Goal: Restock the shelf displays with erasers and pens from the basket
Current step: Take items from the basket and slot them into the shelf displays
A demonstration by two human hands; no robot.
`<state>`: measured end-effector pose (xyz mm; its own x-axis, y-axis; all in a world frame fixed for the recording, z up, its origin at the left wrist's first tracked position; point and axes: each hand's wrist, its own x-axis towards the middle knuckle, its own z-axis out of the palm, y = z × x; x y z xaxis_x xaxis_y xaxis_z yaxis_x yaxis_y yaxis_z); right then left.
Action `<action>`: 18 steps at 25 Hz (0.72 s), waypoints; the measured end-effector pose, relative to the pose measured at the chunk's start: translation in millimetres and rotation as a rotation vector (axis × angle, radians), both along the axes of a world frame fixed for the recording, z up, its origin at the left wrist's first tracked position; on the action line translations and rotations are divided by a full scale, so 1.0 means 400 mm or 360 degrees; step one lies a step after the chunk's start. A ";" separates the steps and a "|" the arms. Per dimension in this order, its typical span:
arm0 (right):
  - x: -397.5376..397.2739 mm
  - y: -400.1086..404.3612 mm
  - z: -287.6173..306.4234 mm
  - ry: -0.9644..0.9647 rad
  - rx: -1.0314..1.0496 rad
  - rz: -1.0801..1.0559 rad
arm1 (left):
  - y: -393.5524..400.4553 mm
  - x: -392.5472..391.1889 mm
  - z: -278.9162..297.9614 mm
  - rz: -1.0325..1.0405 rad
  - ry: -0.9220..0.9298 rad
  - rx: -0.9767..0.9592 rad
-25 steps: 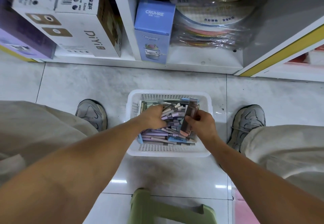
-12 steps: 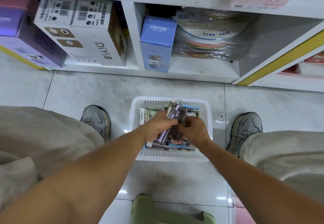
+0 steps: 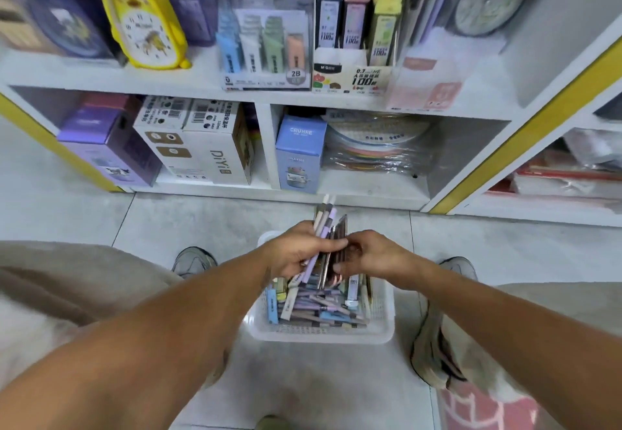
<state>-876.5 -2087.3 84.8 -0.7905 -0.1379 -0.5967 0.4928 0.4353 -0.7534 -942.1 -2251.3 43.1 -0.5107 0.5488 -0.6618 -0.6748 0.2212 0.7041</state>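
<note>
I judge the job barely begun. The shelf (image 3: 202, 93) fills the view from nine through twelve to three o'clock, and its eraser display (image 3: 266, 49) at twelve o'clock holds short rows in blue, white, green and orange with room behind them; the lead-refill box (image 3: 353, 39) just to its right looks fuller. Nothing from my hands has reached either display yet.

The basket (image 3: 323, 335) sits on the floor between my shoes, at about six o'clock from the displays, and it is loaded with a deep jumble of pens and packets, so nearly all the stock remains to be shelved.

Above it, my left hand (image 3: 296, 251) grips a bundle of pens (image 3: 323, 224), tips pointing to twelve o'clock. My right hand (image 3: 367, 258) pinches a dark flat packet (image 3: 338, 241) pressed against that bundle. I take this as gathering one handful before lifting it to the shelf.
</note>
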 end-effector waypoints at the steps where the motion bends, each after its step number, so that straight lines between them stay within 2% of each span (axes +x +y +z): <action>1: -0.005 0.003 0.037 0.0029 0.0010 0.0019 | 0.006 -0.005 0.036 -0.0030 0.0068 -0.0003; 5: -0.017 0.015 0.195 0.0209 0.0045 0.0019 | 0.018 -0.028 0.199 -0.0038 0.0266 0.0033; 10: -0.025 0.041 0.388 0.0525 -0.0066 -0.0020 | 0.010 -0.075 0.426 0.0068 0.0410 0.0160; 14: -0.068 0.055 0.505 0.0792 -0.0088 -0.0205 | 0.012 -0.106 0.569 0.0109 0.0469 0.0251; 18: -0.147 0.096 0.587 0.1102 0.0365 -0.0344 | 0.022 -0.164 0.666 0.0281 0.0530 0.0226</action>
<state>-935.3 -2048.7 319.7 -0.9902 0.1301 0.0506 0.0323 0.5659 -0.8238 -1007.6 -2242.7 309.7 -0.7790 0.5075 -0.3682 -0.4235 0.0071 0.9059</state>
